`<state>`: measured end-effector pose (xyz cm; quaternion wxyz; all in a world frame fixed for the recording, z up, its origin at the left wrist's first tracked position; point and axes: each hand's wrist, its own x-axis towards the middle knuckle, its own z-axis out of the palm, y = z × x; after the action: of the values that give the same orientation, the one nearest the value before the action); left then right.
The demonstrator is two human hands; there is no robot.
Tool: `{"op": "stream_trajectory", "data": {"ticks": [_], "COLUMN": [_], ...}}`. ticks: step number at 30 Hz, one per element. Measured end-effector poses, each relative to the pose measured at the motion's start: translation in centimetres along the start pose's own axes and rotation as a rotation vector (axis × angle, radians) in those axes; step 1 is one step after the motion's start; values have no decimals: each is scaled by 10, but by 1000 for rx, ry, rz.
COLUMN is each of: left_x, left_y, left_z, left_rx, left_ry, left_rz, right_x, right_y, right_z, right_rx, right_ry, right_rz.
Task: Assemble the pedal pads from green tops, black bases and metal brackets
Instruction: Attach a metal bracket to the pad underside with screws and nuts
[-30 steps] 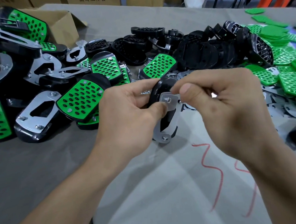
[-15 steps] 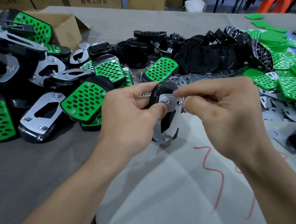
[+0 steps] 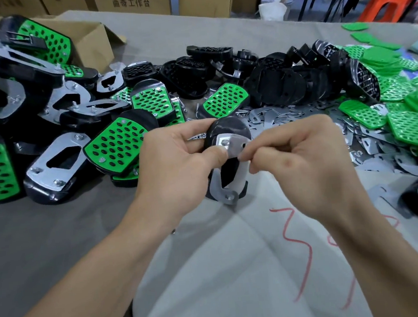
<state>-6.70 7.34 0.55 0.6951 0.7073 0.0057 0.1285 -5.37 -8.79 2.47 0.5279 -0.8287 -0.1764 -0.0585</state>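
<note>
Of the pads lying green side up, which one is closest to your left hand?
The green-topped pad just left of the left hand, propped on the pile beside a bracket-side-up pad. The other green-side-up ones lie farther back or far left.

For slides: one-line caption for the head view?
Left hand grips a black base, right hand pinches the metal bracket on it; finished pedal pads and green tops piled behind.

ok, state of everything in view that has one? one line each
left hand, grips black base
right hand, pinches metal bracket's right edge
black base, held upright, bracket side toward camera
metal bracket, seated on base, nuts at top left and bottom
finished pads, piled at left
loose green tops, heaped at right
loose brackets, scattered flat
cardboard box, open
</note>
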Motion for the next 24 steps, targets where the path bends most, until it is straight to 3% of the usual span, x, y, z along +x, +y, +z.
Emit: {"op": "stream_trajectory", "data": {"ticks": [6, 11, 17, 24], "left_x": [0, 1, 1, -4], "left_y": [0, 0, 0, 0], "left_z": [-1, -1, -2, 0], "left_rx": [21, -15, 5, 84], "left_ry": [-3, 8, -5, -12], "left_rz": [-3, -33, -17, 26], "right_x": [-2, -5, -3, -3], "right_y": [-3, -1, 0, 4], "right_z": [2, 0, 4, 1], "right_rx": [50, -156, 32, -75], "right_ry": [-89, -59, -83, 152], "right_rz": [25, -18, 6, -145]}}
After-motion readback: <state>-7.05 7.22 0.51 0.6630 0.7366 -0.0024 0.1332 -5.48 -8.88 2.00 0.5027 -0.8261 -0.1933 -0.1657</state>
